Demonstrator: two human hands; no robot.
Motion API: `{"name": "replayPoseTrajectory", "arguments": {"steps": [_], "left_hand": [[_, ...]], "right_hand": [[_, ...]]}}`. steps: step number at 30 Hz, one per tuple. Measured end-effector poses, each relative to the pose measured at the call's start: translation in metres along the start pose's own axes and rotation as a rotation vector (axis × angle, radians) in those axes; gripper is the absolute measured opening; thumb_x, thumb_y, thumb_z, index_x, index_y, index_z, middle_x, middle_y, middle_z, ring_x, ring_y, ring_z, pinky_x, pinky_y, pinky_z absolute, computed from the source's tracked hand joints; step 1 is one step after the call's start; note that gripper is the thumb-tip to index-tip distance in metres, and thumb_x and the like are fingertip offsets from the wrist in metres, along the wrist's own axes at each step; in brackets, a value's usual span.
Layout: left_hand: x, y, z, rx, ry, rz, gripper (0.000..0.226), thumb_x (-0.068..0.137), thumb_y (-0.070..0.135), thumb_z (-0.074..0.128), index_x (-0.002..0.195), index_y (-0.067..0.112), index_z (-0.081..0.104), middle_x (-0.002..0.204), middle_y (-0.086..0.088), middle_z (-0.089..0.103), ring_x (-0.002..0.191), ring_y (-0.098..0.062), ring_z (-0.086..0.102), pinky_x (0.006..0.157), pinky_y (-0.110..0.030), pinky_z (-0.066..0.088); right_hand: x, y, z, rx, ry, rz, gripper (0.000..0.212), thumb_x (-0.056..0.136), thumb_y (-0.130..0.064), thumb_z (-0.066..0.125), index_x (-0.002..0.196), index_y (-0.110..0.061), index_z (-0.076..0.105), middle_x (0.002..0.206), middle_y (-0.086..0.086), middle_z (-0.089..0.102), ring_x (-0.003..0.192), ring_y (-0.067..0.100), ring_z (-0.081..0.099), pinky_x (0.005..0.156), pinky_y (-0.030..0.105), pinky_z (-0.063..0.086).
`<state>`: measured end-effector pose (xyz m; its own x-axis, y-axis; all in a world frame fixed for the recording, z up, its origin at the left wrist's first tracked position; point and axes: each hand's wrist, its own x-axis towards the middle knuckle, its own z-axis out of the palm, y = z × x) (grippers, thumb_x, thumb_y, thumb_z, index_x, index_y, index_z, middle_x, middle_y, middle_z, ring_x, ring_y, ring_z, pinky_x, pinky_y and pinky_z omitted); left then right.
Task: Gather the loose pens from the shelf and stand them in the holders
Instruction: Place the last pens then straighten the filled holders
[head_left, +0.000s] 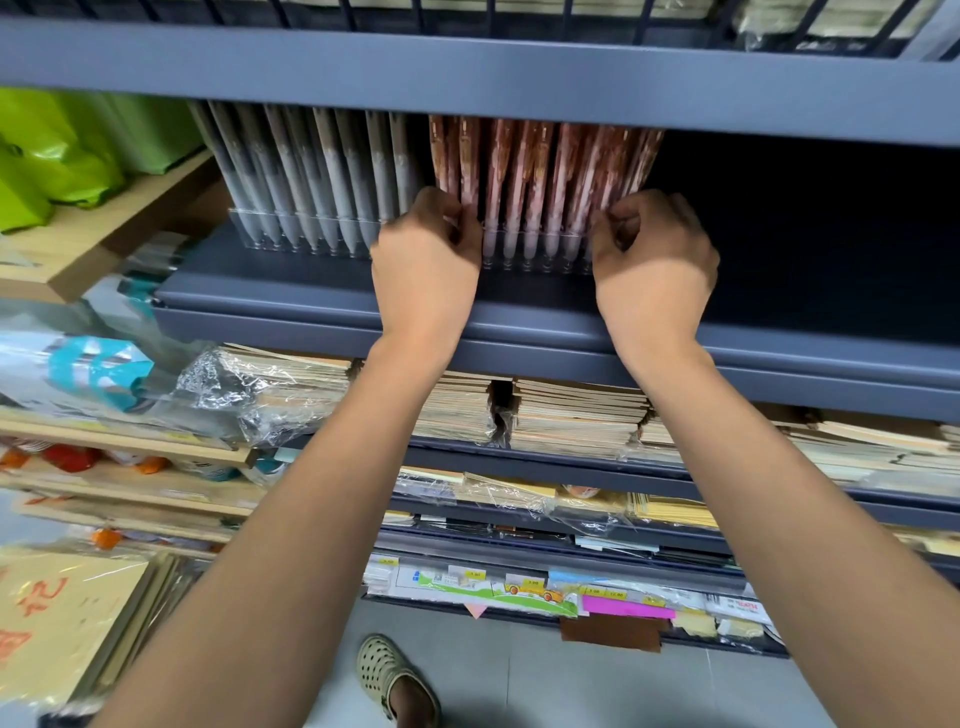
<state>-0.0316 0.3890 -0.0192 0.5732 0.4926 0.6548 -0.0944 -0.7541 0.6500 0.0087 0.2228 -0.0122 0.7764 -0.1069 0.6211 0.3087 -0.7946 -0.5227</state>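
- Pens (524, 171) with copper-pink barrels stand tip-down in a tight row inside a clear holder (530, 257), on the grey shelf (311, 299) just under the shelf above.
- Left hand (426, 254) sits at the left end of that row, back of the hand toward the camera, fingers curled round the end pens.
- Right hand (654, 249) is at the right end, fingers likewise curled in against the last pens — whether either hand also grips the holder wall I cannot tell.
- Grey pens (311, 171) fill a second clear holder (291, 234) just beside the first, on its left, leaning slightly.
- To the right of the copper-pink row the shelf runs back into shadow.
- Below the shelf lie stacks of notebooks (576, 415), some in clear film.
- Green bags (62, 150) rest on a wooden shelf (78, 244) at far left.
- A foot in a sandal (389, 675) shows on the floor (571, 686) — bottom centre.
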Motion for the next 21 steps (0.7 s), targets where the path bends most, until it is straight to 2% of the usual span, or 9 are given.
{"name": "replayPoseTrajectory", "arguments": {"steps": [12,17,21], "left_hand": [[-0.005,0.009,-0.002,-0.024,0.025,0.042,0.018,0.090,0.029,0.062,0.095,0.012,0.065,0.072,-0.002,0.072,0.065,-0.026,0.068,0.062,-0.035,0.054],[-0.005,0.009,0.001,0.016,-0.001,0.064,0.023,0.091,0.033,0.063,0.096,0.012,0.070,0.078,-0.008,0.075,0.071,-0.032,0.070,0.065,-0.042,0.054],[-0.003,0.009,0.001,0.042,-0.009,0.082,0.023,0.092,0.033,0.062,0.096,0.012,0.071,0.080,-0.007,0.075,0.073,-0.031,0.070,0.066,-0.041,0.053]], "right_hand": [[-0.003,-0.001,-0.003,0.062,0.039,-0.006,0.027,0.092,-0.038,0.054,0.091,-0.014,0.067,0.097,0.004,0.066,0.080,0.026,0.062,0.068,0.034,0.046],[-0.007,-0.003,-0.003,0.137,0.046,-0.148,0.023,0.091,-0.029,0.057,0.087,-0.010,0.069,0.090,0.007,0.066,0.075,0.024,0.061,0.067,0.037,0.048],[-0.007,-0.005,-0.001,0.107,0.007,-0.184,0.023,0.092,-0.030,0.058,0.093,-0.010,0.071,0.096,0.008,0.067,0.078,0.028,0.063,0.067,0.037,0.050]]}}
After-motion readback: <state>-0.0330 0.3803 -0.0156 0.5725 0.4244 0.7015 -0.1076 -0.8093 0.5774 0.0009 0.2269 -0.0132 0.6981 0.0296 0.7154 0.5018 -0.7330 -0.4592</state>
